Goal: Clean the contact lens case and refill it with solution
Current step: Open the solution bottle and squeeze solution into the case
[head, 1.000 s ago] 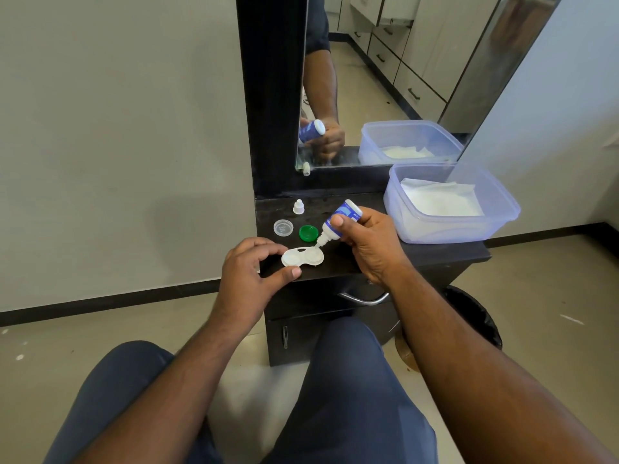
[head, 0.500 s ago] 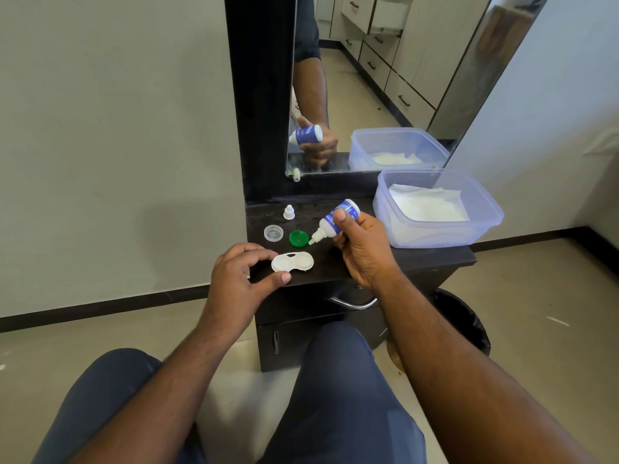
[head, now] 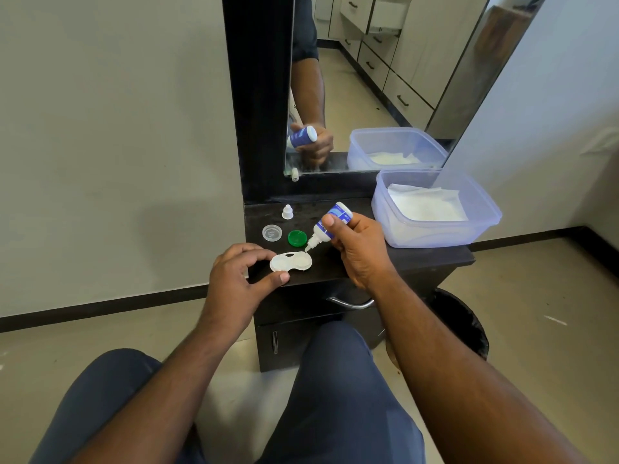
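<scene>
Right hand (head: 358, 249): fingers and thumb wrapped round the solution bottle (head: 330, 223), holding it tipped, nozzle down and to the left, base up and to the far right. Nozzle tip sits just over the far right edge of the lens case (head: 290, 261), at the right-hand well.

Left hand (head: 239, 279): fingers curled in a loose arc, forefinger tip at the case's far left rim, thumb just near of its left end. Looks like a light steadying pinch, though contact is hard to confirm from this angle.

Lens case: white, both wells uncapped, lying flat at the near edge of the dark surface (head: 418, 259). Long axis runs left to right. It lies between the two hands; left hand closes on its left end, bottle tip comes in from the right.

Key relation: nozzle is over the right well only. Judgement: filling the left well calls for the tip to travel left along the case's long axis, toward the left hand's fingers. The right hand carries the bottle, so it makes that move.

Further out: green cap (head: 297, 238) and clear cap (head: 272, 233) just far of the case, side by side; small white bottle cap (head: 287, 212) beyond them. Plastic tub (head: 482, 226) with white tissue on the right. Mirror (head: 368, 78) behind. Dark bin (head: 465, 326) on the floor, lower right.
</scene>
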Motion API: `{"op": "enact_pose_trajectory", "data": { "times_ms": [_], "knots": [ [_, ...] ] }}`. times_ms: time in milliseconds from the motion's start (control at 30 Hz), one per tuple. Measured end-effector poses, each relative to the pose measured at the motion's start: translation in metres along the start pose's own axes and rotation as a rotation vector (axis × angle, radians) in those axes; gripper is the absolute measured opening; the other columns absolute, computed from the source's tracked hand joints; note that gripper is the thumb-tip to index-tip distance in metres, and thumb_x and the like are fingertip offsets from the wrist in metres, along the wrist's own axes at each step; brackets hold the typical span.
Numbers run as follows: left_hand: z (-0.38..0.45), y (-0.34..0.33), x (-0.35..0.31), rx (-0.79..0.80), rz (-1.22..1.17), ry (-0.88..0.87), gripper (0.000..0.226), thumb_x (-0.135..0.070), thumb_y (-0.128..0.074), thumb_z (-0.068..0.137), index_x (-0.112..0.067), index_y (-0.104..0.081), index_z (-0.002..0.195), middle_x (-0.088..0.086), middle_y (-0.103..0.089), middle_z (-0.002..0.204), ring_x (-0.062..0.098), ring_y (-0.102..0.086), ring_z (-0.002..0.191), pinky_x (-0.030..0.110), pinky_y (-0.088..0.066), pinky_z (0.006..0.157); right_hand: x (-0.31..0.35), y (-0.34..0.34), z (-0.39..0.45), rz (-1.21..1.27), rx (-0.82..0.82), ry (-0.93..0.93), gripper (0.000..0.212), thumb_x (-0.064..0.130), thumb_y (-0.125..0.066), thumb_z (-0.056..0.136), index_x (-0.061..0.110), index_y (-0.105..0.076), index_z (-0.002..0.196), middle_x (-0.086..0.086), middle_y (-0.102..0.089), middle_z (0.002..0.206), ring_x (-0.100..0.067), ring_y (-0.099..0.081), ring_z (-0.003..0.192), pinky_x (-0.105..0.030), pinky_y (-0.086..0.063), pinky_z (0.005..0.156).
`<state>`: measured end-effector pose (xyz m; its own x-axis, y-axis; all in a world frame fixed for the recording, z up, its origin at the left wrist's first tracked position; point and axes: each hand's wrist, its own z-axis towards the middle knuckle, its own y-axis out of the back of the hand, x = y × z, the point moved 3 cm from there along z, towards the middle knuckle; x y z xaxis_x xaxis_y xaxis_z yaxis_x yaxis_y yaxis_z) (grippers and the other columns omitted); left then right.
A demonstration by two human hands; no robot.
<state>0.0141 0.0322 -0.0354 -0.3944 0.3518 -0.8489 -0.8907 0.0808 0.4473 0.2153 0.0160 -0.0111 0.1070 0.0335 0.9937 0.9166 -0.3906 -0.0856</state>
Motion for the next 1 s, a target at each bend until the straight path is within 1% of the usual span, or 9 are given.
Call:
{"op": "enact_pose_trajectory", "data": {
  "times_ms": [67, 200, 467, 567, 667, 733, 867, 1000],
  "knots": [
    [-0.0003, -0.0004, 0.0, 0.0, 0.007, 0.001, 0.027, -0.026, -0.083, 0.069, -0.025, -0.073, 0.095, -0.012, -0.059, 0.1, 0.013, -0.055, 0.1, 0.022, -0.04, 0.07, 0.0011, -0.0002, -0.0016, -0.032, 0.008, 0.012, 0.009, 0.023, -0.073, 0.079, 0.016, -0.069, 0.083, -0.003, -0.072, 0.081, -0.015, -0.065, 0.08, -0.029, -0.051, 0.075],
    [-0.0006, -0.0001, 0.0001, -0.001, -0.001, -0.004, 0.027, -0.026, -0.083, 0.069, -0.025, -0.073, 0.095, -0.012, -0.059, 0.1, 0.013, -0.055, 0.101, 0.024, -0.04, 0.069, 0.0017, 0.0001, -0.0021, -0.06, 0.013, 0.021, 0.01, 0.024, -0.073, 0.078, 0.017, -0.069, 0.085, -0.001, -0.072, 0.081, -0.013, -0.066, 0.079, -0.027, -0.051, 0.075],
    [0.0003, -0.0002, -0.0016, 0.008, 0.018, 0.001, 0.029, -0.025, -0.083, 0.07, -0.023, -0.073, 0.097, -0.011, -0.058, 0.1, 0.013, -0.054, 0.1, 0.021, -0.04, 0.069, 0.0006, -0.0001, -0.0006, -0.083, 0.037, 0.033, 0.01, 0.023, -0.074, 0.078, 0.017, -0.07, 0.085, -0.002, -0.073, 0.082, -0.016, -0.068, 0.083, -0.032, -0.054, 0.081],
    [0.0002, -0.0004, -0.0009, 0.009, 0.006, -0.009, 0.027, -0.025, -0.083, 0.069, -0.025, -0.073, 0.094, -0.01, -0.059, 0.099, 0.014, -0.055, 0.099, 0.023, -0.041, 0.07, 0.0001, -0.0008, -0.0014, -0.083, 0.045, 0.052, 0.015, 0.026, -0.076, 0.075, 0.016, -0.071, 0.085, -0.003, -0.073, 0.081, -0.018, -0.068, 0.083, -0.032, -0.053, 0.079],
    [-0.0001, -0.0008, 0.0004, 0.009, -0.008, -0.013, 0.027, -0.026, -0.084, 0.068, -0.028, -0.072, 0.093, -0.011, -0.059, 0.099, 0.014, -0.056, 0.099, 0.024, -0.042, 0.071, 0.0014, -0.0005, -0.0023, -0.076, 0.049, 0.065, 0.029, 0.034, -0.077, 0.066, 0.013, -0.072, 0.086, -0.004, -0.074, 0.081, -0.019, -0.068, 0.083, -0.031, -0.053, 0.078],
    [-0.0001, -0.0007, 0.001, 0.005, -0.005, -0.017, 0.027, -0.026, -0.084, 0.068, -0.027, -0.073, 0.093, -0.011, -0.059, 0.099, 0.015, -0.055, 0.099, 0.025, -0.042, 0.071, 0.001, -0.0013, -0.0029, -0.08, 0.064, 0.067, 0.033, 0.035, -0.077, 0.064, 0.013, -0.072, 0.087, -0.004, -0.074, 0.082, -0.02, -0.068, 0.083, -0.032, -0.055, 0.079],
    [0.0002, -0.0004, 0.0016, 0.009, -0.001, -0.017, 0.027, -0.026, -0.084, 0.068, -0.029, -0.072, 0.092, -0.012, -0.059, 0.098, 0.015, -0.055, 0.099, 0.027, -0.043, 0.071, 0.0023, -0.002, -0.0036, -0.1, 0.081, 0.066, 0.029, 0.035, -0.076, 0.062, 0.016, -0.071, 0.084, -0.001, -0.074, 0.079, -0.018, -0.068, 0.082, -0.03, -0.055, 0.079],
    [0.0005, 0.0007, 0.0008, 0.02, 0.007, -0.017, 0.027, -0.028, -0.083, 0.068, -0.031, -0.071, 0.092, -0.013, -0.059, 0.099, 0.015, -0.055, 0.099, 0.028, -0.045, 0.074, 0.0039, 0.0009, -0.0021, 0.026, 0.065, 0.03, 0.013, 0.021, -0.076, 0.07, 0.015, -0.071, 0.08, -0.001, -0.073, 0.074, -0.014, -0.066, 0.076, -0.024, -0.053, 0.07]
  ]
}}
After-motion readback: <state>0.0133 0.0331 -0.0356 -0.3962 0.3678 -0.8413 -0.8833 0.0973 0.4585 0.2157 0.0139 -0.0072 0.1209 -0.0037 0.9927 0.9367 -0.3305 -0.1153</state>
